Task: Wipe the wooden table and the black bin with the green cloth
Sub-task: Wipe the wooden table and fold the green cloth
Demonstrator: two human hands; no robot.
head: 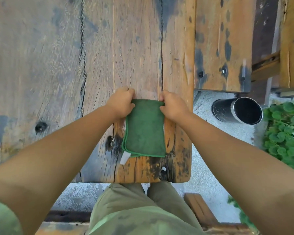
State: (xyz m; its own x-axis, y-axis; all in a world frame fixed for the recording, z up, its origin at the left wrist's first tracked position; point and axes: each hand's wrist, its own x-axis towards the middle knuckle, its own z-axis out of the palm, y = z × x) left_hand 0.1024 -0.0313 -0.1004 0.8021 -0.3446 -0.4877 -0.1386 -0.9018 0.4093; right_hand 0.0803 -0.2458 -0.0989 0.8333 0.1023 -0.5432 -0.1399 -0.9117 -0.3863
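A folded green cloth [145, 129] with a white label at its near left corner lies flat on the weathered wooden table [58, 65], close to the table's near right corner. My left hand [121, 103] pinches the cloth's far left corner. At the far right corner my right hand [172, 106] pinches the cloth too. The black bin [239, 110], a cylinder with a shiny rim, stands on the ground to the right of the table, its dark inside facing the camera.
A wooden bench [222, 44] runs along the table's right side. Green leafy plants [285, 133] grow at the far right beside the bin. Pale gravel ground [204, 136] shows between table and bin. My legs in olive trousers [139, 209] stand at the table's near edge.
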